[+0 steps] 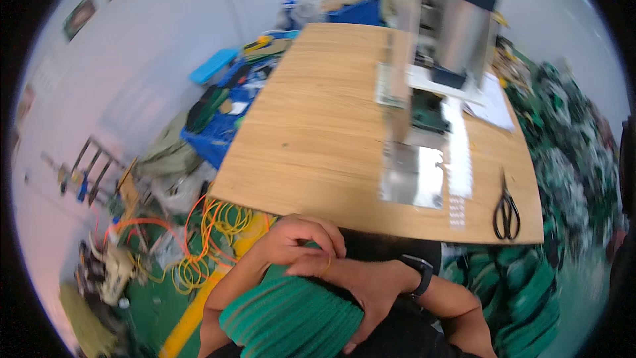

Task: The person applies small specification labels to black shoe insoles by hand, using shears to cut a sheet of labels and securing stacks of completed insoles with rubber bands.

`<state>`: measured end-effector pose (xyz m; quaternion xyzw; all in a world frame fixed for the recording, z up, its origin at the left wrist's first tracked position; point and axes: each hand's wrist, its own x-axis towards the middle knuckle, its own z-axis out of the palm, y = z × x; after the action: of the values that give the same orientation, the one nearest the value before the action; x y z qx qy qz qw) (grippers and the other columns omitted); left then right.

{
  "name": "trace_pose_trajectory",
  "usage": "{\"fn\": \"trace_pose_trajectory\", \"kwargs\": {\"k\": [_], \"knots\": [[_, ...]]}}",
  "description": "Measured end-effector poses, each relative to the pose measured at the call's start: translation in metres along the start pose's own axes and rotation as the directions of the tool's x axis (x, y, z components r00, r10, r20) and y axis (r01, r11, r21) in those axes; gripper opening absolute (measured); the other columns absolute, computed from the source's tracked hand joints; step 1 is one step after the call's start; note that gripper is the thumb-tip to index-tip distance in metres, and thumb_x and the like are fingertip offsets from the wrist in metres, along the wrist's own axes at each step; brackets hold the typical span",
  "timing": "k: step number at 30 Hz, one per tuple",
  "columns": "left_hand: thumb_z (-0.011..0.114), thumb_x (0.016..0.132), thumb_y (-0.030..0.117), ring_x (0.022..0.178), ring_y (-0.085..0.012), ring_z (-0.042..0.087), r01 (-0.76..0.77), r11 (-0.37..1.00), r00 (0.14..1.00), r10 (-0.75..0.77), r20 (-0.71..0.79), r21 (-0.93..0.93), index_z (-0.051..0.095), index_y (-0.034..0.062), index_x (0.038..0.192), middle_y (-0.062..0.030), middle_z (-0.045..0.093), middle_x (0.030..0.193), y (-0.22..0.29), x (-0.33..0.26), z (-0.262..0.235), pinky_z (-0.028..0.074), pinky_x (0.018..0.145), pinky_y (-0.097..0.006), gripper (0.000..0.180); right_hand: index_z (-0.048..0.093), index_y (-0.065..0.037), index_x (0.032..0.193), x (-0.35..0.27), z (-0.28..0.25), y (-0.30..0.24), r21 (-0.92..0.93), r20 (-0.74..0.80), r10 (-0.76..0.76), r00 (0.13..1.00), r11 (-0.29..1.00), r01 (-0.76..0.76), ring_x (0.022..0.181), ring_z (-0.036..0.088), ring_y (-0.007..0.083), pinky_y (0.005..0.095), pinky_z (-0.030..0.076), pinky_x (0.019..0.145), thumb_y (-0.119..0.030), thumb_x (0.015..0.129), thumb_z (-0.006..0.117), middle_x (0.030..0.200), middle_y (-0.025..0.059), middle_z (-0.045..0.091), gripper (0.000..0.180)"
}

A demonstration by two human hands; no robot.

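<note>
A green ribbed bundle (pixel 291 318), looking like many layers of strap or cloth pressed together, rests against my body at the lower middle. My left hand (pixel 299 237) curls over its far end, with the fingers bent. Wrapped around the bundle's right side is my right hand (pixel 368 285), its fingers reaching toward the left hand so that the two meet at the top. A dark watch (pixel 419 273) is on my right wrist. Both hands are just off the table's near edge. Part of the bundle is hidden beneath the hands.
On the wooden table (pixel 298 113) stands a tall machine with a metal cylinder (pixel 464 26) and a shiny plate (pixel 412 176). Black-handled scissors (pixel 507 215) lie at the right, near a white perforated strip (pixel 458 152). Orange and yellow hoses (pixel 199 252) coil on the left floor; green material (pixel 510 285) is heaped at right.
</note>
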<state>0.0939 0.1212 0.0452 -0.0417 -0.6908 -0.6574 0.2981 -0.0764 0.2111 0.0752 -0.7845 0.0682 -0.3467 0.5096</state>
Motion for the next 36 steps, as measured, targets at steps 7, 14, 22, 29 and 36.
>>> {"fn": "trace_pose_trajectory", "kwargs": {"k": [7, 14, 22, 29, 36], "knots": [[0.058, 0.081, 0.002, 0.051, -0.0144, 0.050, -0.233, 0.971, 0.930, 0.208, -0.302, -0.050, 0.053, 0.0009, 0.081, -0.0090, 0.055, 0.070, 0.033, 0.059, -0.034, 0.041, 0.046, -0.027, 0.005, 0.032, 0.001, 0.134, -0.051, -0.021, -0.052, -0.509, -0.286, 0.024, 0.958, 0.843, -0.173, 0.128, 0.030, 0.0389, 0.0459, 0.025, 0.106, -0.039, 0.055, 0.082, 0.130, 0.0224, 0.038, 0.101], [0.059, 0.088, 0.010, 0.057, -0.0050, 0.046, 0.084, 0.914, 0.994, -0.107, 0.034, 0.396, 0.061, 0.0000, 0.085, 0.0012, 0.055, 0.066, 0.041, 0.119, 0.008, 0.038, 0.050, -0.023, 0.011, 0.042, 0.001, 0.124, -0.122, -0.020, -0.120, -0.606, -0.757, -0.114, 0.643, 0.489, -0.627, 0.104, 0.053, 0.0356, 0.0395, 0.043, 0.090, -0.025, 0.055, 0.084, 0.112, 0.0192, 0.051, 0.085], [0.058, 0.087, 0.011, 0.062, -0.0160, 0.058, -0.130, 0.904, 0.990, 0.095, 0.105, 0.408, 0.062, 0.0028, 0.084, -0.0050, 0.062, 0.072, 0.049, 0.135, 0.090, 0.046, 0.055, -0.028, 0.009, 0.045, 0.005, 0.122, -0.141, -0.010, -0.114, -0.156, -0.987, -0.056, 0.148, 0.499, -0.853, 0.104, 0.056, 0.0278, 0.0366, 0.043, 0.090, -0.030, 0.056, 0.087, 0.110, 0.0197, 0.055, 0.086], [0.069, 0.079, 0.017, 0.067, -0.0283, 0.059, -0.388, 0.665, 0.895, 0.106, 0.434, 0.638, 0.062, 0.0064, 0.092, -0.0109, 0.059, 0.074, -0.003, 0.116, 0.140, 0.047, 0.059, -0.036, 0.018, 0.045, 0.007, 0.123, -0.149, -0.012, -0.100, -0.173, -0.968, -0.243, -0.070, 0.837, -0.519, 0.100, 0.058, 0.0205, 0.0311, 0.046, 0.087, -0.023, 0.063, 0.084, 0.109, 0.0154, 0.059, 0.077], [0.079, 0.066, 0.013, 0.124, -0.0311, 0.040, -0.192, 0.759, 0.973, 0.228, 0.023, 0.622, 0.033, 0.0060, 0.136, -0.0218, 0.041, 0.131, -0.054, 0.103, 0.133, 0.032, 0.103, -0.039, 0.084, 0.042, 0.004, 0.128, -0.138, 0.001, -0.101, -0.274, -0.961, -0.276, -0.006, 0.957, -0.098, 0.106, 0.055, 0.0220, 0.0324, 0.044, 0.092, -0.021, 0.071, 0.080, 0.117, 0.0140, 0.055, 0.073]]}}
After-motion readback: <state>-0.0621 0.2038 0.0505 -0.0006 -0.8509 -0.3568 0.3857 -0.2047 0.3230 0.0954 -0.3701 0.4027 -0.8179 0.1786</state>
